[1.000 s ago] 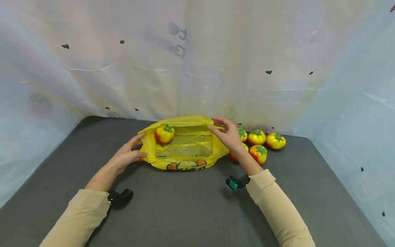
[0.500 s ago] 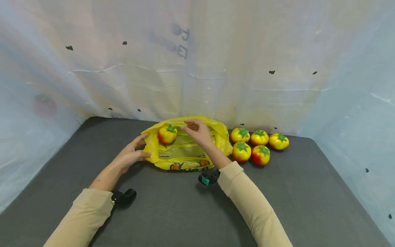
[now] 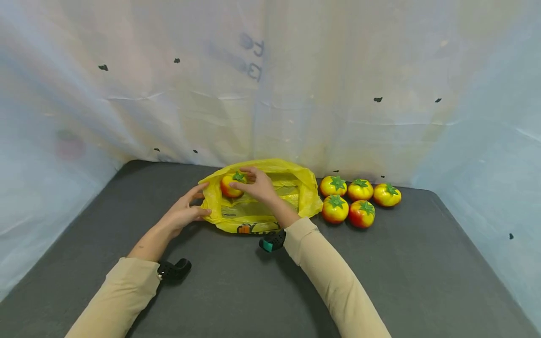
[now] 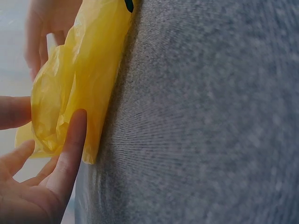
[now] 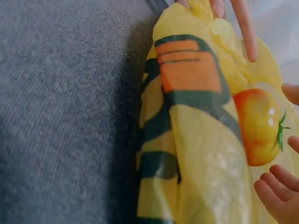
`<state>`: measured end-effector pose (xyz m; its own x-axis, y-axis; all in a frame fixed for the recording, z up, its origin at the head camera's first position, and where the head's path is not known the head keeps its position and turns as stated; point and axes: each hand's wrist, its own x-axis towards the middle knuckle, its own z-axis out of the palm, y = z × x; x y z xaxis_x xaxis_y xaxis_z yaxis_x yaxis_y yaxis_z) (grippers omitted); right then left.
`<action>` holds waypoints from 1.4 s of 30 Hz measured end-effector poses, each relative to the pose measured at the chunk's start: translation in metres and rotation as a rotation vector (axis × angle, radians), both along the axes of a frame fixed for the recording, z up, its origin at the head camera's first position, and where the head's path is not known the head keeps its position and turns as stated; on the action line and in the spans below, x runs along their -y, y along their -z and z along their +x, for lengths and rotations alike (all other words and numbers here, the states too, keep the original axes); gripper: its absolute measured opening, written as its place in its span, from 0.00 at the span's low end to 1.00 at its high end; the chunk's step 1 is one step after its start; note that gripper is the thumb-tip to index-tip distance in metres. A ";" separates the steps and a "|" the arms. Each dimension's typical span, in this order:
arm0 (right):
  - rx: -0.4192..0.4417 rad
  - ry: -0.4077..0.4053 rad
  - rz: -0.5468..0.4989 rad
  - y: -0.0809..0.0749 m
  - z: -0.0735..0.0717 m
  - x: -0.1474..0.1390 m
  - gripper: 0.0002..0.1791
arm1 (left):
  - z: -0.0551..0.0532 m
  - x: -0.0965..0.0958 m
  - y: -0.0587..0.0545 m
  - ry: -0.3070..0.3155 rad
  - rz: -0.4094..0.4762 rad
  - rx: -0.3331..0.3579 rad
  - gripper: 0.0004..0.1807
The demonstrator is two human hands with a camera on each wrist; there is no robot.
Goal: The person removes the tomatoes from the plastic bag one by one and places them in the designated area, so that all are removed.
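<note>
A yellow plastic bag [image 3: 287,179] stands with its mouth open at the back middle of the table. One red-and-yellow tomato [image 3: 228,186] with a green star-shaped top sits inside its left part. My left hand [image 3: 182,215] holds the bag's left end, thumb on the near side and fingers on the far side. Over the bag's opening, my right hand [image 3: 258,187] reaches toward the tomato with fingers spread. In the right wrist view a gap shows between the right fingertips [image 5: 268,189] and the tomato [image 5: 258,128].
Several more tomatoes [image 3: 335,209] stand in two rows just right of the bag. Whitish sheeting [image 3: 304,117] hangs behind and at both sides of the dark grey table [image 3: 236,291]. Black straps hang at both wrists.
My right hand has moved left from the bag's right rim, across the opening, to beside the tomato inside. My left hand has stayed at the left end of the bag.
</note>
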<state>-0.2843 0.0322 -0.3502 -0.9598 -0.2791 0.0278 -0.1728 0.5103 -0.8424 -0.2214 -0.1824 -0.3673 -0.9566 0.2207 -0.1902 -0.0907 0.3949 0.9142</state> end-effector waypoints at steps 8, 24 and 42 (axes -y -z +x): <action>0.004 -0.027 0.070 0.007 -0.003 0.006 0.38 | -0.003 0.000 0.003 0.003 0.001 0.017 0.45; -0.067 -0.076 0.079 0.006 0.008 0.002 0.35 | -0.003 0.002 0.005 0.000 -0.006 0.015 0.45; -0.098 -0.065 0.085 0.002 0.024 -0.024 0.32 | -0.003 0.004 0.007 0.001 0.009 -0.004 0.45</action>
<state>-0.2602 0.0565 -0.3525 -0.9334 -0.3463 0.0941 -0.2875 0.5644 -0.7738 -0.2239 -0.1860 -0.3741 -0.9570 0.2237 -0.1844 -0.0865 0.3867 0.9181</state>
